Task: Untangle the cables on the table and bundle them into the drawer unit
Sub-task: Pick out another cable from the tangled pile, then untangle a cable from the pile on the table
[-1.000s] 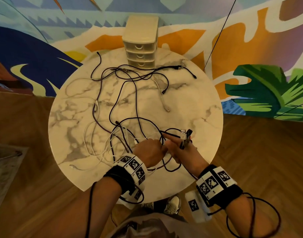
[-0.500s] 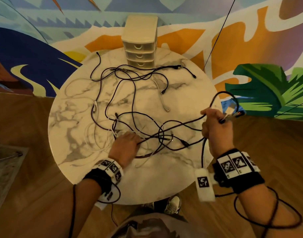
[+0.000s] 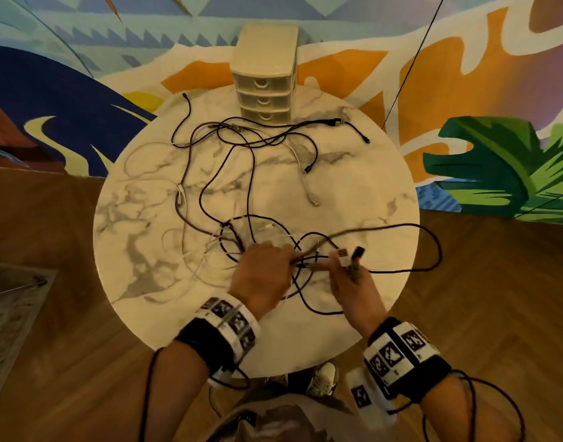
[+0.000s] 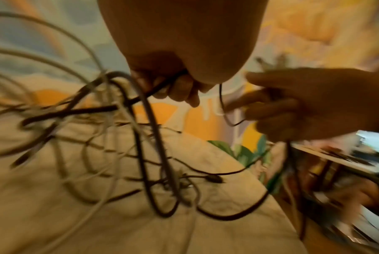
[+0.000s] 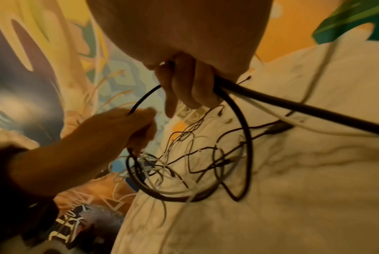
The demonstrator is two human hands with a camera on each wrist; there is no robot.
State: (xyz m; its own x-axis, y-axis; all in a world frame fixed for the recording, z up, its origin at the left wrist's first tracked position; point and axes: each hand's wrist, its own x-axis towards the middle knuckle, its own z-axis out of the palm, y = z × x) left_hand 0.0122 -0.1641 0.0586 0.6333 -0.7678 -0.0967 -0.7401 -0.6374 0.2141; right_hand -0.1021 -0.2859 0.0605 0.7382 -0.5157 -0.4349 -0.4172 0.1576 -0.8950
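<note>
Cables [image 3: 242, 173] tangled at frame centre; drawer unit [image 3: 265, 71] closed at top.
Dark strands are gripped by left hand [image 3: 261, 275] and right hand [image 3: 353, 282], lower centre.

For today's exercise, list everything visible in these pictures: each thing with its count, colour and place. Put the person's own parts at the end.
Table: one, round, white marble, centre.
Drawer unit: one, cream, three drawers all shut, far edge of the table.
Dark cables: several, exact count unclear, tangled across the table; one loop passes over the right edge.
White cables: a few, count unclear, mixed into the tangle.
Mural wall: blue, orange and green, behind the table.
Floor: brown wood, around the table.
Shoe: one, pale, under the near edge.
Wristbands: two, black with white marker tags.
Left hand: grips dark cables at the near tangle.
Right hand: holds a dark cable, plugs sticking up.
</note>
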